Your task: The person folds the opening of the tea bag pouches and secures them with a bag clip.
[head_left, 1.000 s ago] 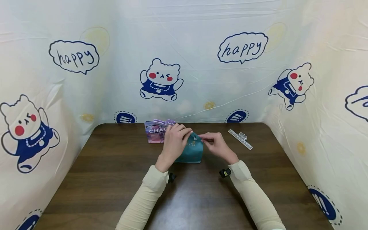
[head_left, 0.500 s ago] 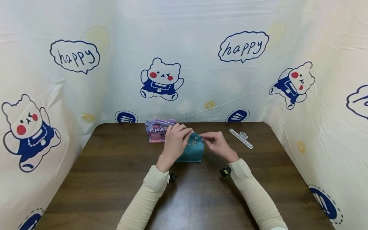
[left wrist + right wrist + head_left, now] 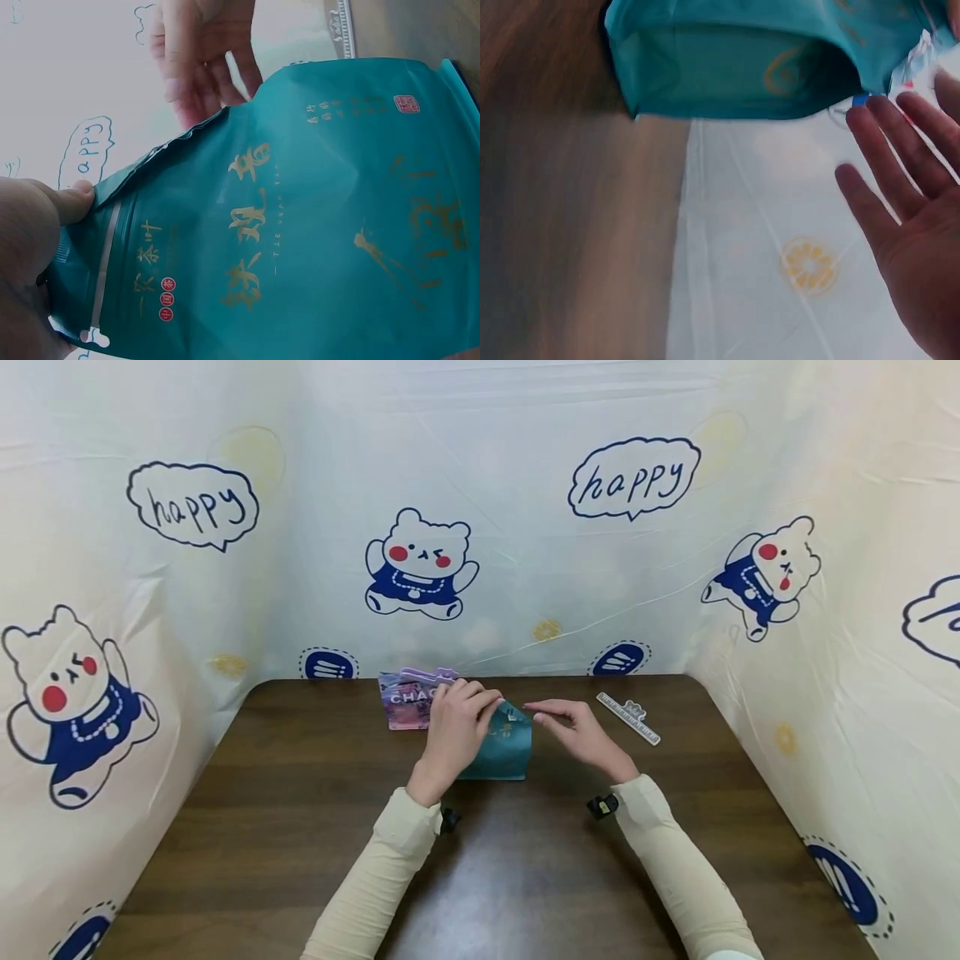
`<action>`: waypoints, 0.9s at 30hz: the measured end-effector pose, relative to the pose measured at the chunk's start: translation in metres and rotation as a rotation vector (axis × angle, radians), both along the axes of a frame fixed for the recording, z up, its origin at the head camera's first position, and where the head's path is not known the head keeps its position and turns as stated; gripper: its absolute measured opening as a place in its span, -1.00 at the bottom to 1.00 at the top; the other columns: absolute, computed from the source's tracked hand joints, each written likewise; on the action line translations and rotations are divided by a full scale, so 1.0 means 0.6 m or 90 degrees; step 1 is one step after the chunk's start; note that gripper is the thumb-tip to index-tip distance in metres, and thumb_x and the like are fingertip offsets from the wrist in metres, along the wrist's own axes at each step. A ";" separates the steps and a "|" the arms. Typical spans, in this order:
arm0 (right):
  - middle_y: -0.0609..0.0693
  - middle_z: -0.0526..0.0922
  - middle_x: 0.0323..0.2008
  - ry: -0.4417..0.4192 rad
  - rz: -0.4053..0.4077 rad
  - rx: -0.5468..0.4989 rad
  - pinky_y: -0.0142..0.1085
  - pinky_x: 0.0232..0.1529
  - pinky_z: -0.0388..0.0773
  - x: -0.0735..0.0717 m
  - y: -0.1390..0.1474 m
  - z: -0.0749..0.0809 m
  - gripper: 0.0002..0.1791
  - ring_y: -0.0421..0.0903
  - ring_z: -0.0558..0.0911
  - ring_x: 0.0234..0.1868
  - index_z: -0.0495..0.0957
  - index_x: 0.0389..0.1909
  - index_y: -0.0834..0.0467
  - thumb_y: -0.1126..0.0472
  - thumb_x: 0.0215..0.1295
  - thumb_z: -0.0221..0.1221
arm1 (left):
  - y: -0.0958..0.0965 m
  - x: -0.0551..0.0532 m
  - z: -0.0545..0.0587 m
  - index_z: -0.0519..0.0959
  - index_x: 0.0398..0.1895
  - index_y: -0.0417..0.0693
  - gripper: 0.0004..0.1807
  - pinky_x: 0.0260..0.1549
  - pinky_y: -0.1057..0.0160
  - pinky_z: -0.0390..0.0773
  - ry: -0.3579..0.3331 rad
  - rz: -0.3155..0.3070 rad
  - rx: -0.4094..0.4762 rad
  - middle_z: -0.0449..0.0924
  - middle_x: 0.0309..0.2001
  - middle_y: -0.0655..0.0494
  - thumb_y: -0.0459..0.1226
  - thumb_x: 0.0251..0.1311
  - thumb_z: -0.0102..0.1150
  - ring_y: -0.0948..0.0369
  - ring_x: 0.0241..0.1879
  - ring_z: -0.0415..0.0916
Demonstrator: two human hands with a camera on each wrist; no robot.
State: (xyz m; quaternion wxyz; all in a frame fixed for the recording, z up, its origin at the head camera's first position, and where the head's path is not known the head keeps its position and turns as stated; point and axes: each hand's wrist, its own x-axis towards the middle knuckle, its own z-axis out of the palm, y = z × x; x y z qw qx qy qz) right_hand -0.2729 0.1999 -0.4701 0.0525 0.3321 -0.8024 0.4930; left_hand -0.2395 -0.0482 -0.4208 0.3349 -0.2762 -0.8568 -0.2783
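A teal tea bag (image 3: 510, 750) with gold lettering stands on the table at the middle. My left hand (image 3: 453, 735) pinches its top at the left; in the left wrist view the thumb lies over the bag's upper end, close to a pale strip. Just off the bag's upper right corner is my right hand (image 3: 581, 735), fingers extended and holding nothing. The right wrist view has this right hand (image 3: 922, 217) with fingers spread near the bag's crinkled top edge. Part of the bag's left side is hidden behind my left hand.
Behind my left hand stands a pink and purple bag (image 3: 401, 714) with a purple clip (image 3: 427, 676) on its top. A white ruler-like clip with a crown shape (image 3: 628, 718) lies at the right rear. A printed curtain (image 3: 517, 568) encloses the brown table (image 3: 300, 827).
My right hand has let go of the tea bag's upper right corner and drawn slightly away to the right, its fingers straightening. My left hand keeps its grip in the same place.
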 end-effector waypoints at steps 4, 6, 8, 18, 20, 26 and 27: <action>0.18 0.68 0.14 -0.025 -0.069 0.000 -0.24 0.16 0.58 -0.014 0.028 -0.002 -0.67 0.11 0.67 0.15 0.62 0.20 0.24 0.23 0.57 0.05 | 0.001 0.001 -0.001 0.79 -0.18 -0.05 -0.86 -0.29 0.15 0.30 -0.001 -0.006 0.011 0.69 -0.35 0.12 -0.22 0.35 0.30 0.13 -0.33 0.46; 0.19 0.68 0.14 -0.032 -0.109 0.024 -0.23 0.14 0.59 -0.024 0.045 -0.004 -0.67 0.11 0.67 0.14 0.62 0.20 0.24 0.20 0.56 0.09 | 0.001 0.002 -0.001 0.79 -0.18 -0.05 -0.86 -0.30 0.15 0.29 -0.002 -0.008 0.016 0.69 -0.35 0.12 -0.23 0.35 0.30 0.13 -0.33 0.45; 0.22 0.66 0.16 -0.043 -0.145 0.053 -0.15 0.16 0.58 -0.035 0.063 -0.005 -0.66 0.12 0.65 0.16 0.62 0.20 0.24 0.20 0.53 0.14 | 0.001 0.003 0.000 0.79 -0.18 -0.05 -0.87 -0.30 0.15 0.28 -0.005 -0.009 0.018 0.68 -0.35 0.12 -0.24 0.34 0.30 0.13 -0.33 0.45; 0.49 0.47 0.24 -0.056 -0.250 0.307 0.23 0.27 0.36 -0.098 0.160 -0.040 -0.51 0.40 0.46 0.27 0.43 0.29 0.48 0.25 0.48 0.15 | 0.003 0.003 -0.003 0.79 -0.18 -0.04 -0.87 -0.30 0.15 0.26 0.003 0.001 0.013 0.68 -0.35 0.13 -0.24 0.33 0.32 0.14 -0.33 0.45; 0.53 0.46 0.22 -0.041 -0.268 0.345 0.24 0.29 0.32 -0.107 0.174 -0.052 -0.47 0.43 0.45 0.25 0.40 0.27 0.53 0.25 0.44 0.16 | 0.004 0.003 -0.004 0.79 -0.18 -0.03 -0.88 -0.30 0.15 0.25 0.003 0.002 0.012 0.68 -0.36 0.14 -0.25 0.33 0.32 0.14 -0.33 0.45; 0.60 0.40 0.24 -0.047 -0.325 0.416 0.27 0.37 0.14 -0.127 0.200 -0.073 -0.39 0.49 0.33 0.32 0.31 0.27 0.64 0.24 0.39 0.11 | 0.006 -0.001 -0.002 0.79 -0.17 -0.02 -0.86 -0.30 0.17 0.26 0.005 0.012 0.007 0.68 -0.35 0.15 -0.22 0.35 0.29 0.15 -0.31 0.46; 0.60 0.38 0.25 -0.064 -0.330 0.432 0.27 0.38 0.13 -0.128 0.203 -0.075 -0.38 0.48 0.31 0.34 0.29 0.29 0.64 0.23 0.40 0.08 | 0.007 -0.001 -0.001 0.79 -0.17 -0.03 -0.86 -0.30 0.17 0.26 0.005 0.013 0.007 0.68 -0.34 0.14 -0.22 0.35 0.29 0.15 -0.31 0.46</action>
